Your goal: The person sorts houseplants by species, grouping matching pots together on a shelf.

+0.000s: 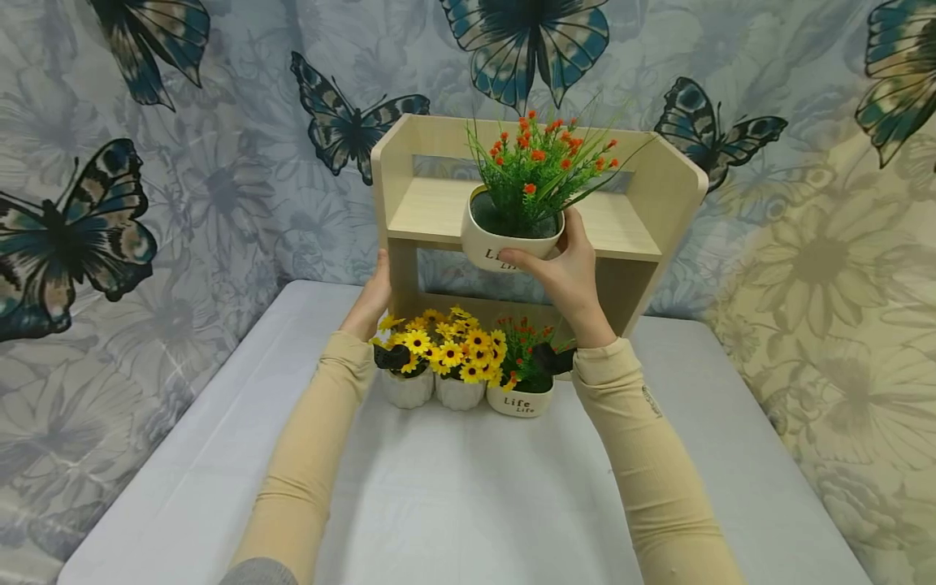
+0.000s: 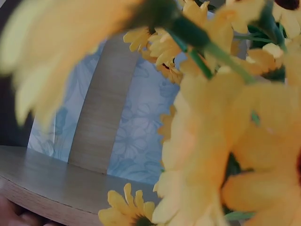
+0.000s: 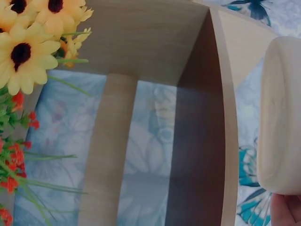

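Probably light but breakable, the red-flowered planter (image 1: pixel 484 234) is pinched by its stiff wall inside the right hand (image 1: pixel 569 272); closure of the left hand (image 1: pixel 371 299) cannot be told.

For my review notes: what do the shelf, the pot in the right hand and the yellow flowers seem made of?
Shelf: pale, matte wood or wood-effect board; faint grain shows up close.
Held pot: smooth, off-white ceramic or plastic; its even, rounded wall leaves that open.
Yellow flowers: probably artificial, matte fabric-like petals on plastic; a thick green joint looks moulded.
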`<state>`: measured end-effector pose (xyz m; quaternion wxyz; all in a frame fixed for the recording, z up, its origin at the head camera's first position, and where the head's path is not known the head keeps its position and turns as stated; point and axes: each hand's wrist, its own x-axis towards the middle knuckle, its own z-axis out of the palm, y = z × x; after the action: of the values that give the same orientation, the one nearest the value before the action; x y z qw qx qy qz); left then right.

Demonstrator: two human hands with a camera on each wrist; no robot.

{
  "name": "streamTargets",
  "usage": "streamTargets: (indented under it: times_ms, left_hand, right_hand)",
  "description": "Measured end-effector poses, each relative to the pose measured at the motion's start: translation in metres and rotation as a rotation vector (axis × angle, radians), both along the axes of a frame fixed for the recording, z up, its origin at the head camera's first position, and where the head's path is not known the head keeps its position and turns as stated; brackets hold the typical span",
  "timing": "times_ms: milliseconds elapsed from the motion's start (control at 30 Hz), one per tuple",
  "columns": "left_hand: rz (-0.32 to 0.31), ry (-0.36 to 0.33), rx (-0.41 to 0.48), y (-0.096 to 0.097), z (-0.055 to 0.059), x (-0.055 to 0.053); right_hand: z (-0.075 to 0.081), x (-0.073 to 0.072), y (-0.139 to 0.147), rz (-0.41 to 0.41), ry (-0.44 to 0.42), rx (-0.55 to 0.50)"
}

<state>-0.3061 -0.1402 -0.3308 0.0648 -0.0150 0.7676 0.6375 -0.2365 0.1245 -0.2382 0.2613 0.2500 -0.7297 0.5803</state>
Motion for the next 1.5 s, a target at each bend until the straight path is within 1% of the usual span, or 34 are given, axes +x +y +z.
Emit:
streamTargets:
  times_ms: [200, 233, 367, 467, 567, 700, 800, 900, 1000, 1100, 1267, 1433, 1500]
  left_hand:
    - [-0.005, 0.001, 0.002, 0.001, 0.0, -0.001]
    - [-0.001, 0.002, 0.003, 0.0, -0.004, -0.004]
    - [0.005, -0.011, 0.001, -0.002, -0.005, -0.004]
    - [0.007, 0.003, -0.003, -0.002, -0.005, -0.004]
    - [0.012, 0.028, -0.006, -0.002, -0.006, -0.005]
    - [0.007, 0.04, -0.002, -0.002, -0.005, -0.005]
    - [0.004, 0.037, -0.011, -0.003, -0.005, -0.004]
    - [0.002, 0.04, -0.021, -0.004, -0.004, -0.003]
    - [0.0, 0.063, -0.018, -0.004, -0.005, -0.004]
    - [-0.003, 0.092, -0.022, -0.004, -0.006, -0.005]
    - [0.003, 0.099, -0.032, -0.003, -0.008, -0.004]
    - [-0.007, 0.134, -0.047, 0.002, -0.008, -0.005]
    - [0.0, 0.147, -0.055, 0.003, -0.008, -0.006]
  right_hand:
    - [0.006, -0.004, -0.01, -0.001, -0.023, 0.027]
    - [0.007, -0.005, -0.011, -0.002, -0.029, 0.036]
    - [0.011, -0.007, -0.018, -0.001, -0.052, 0.073]
    - [0.012, -0.01, -0.024, 0.005, -0.048, 0.083]
    - [0.011, -0.016, -0.028, -0.002, -0.039, 0.086]
    - [0.006, -0.032, -0.031, -0.03, -0.039, 0.102]
    - [0.005, -0.043, -0.035, -0.061, -0.065, 0.134]
    - [0.009, -0.046, -0.039, -0.085, -0.106, 0.158]
    - [0.014, -0.048, -0.043, -0.105, -0.154, 0.163]
    - [0.016, -0.051, -0.046, -0.109, -0.198, 0.162]
    - [0.016, -0.055, -0.049, -0.097, -0.26, 0.158]
    - [0.016, -0.059, -0.049, -0.149, -0.28, 0.196]
    - [0.017, -0.061, -0.05, -0.159, -0.277, 0.208]
